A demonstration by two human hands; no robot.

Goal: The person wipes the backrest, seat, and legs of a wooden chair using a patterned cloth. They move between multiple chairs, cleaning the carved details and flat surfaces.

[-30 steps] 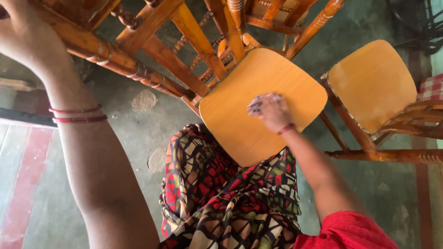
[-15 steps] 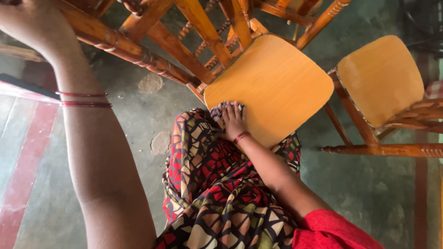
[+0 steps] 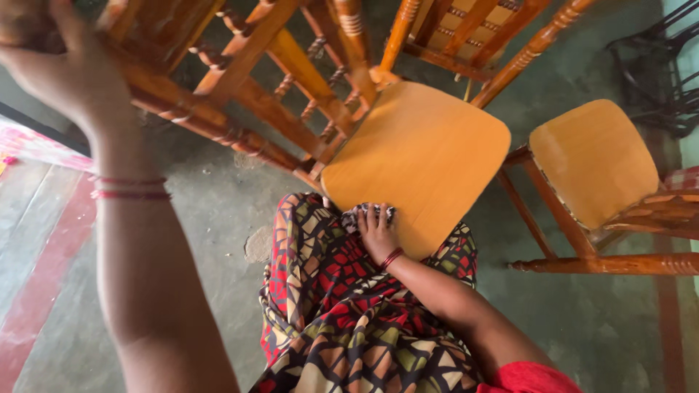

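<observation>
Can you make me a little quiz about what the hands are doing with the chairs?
1. True or false: the right hand presses a cloth on the near edge of the chair seat.
2. What does the left hand grip? A) a turned wooden chair rail B) a broom C) a cup
3. Fill in: a second chair seat stands to the ____ of the one being wiped.

Key:
1. True; dark patterned cloth shows under the fingers.
2. A; the hand is wrapped on the chair rail at upper left.
3. right.
</observation>
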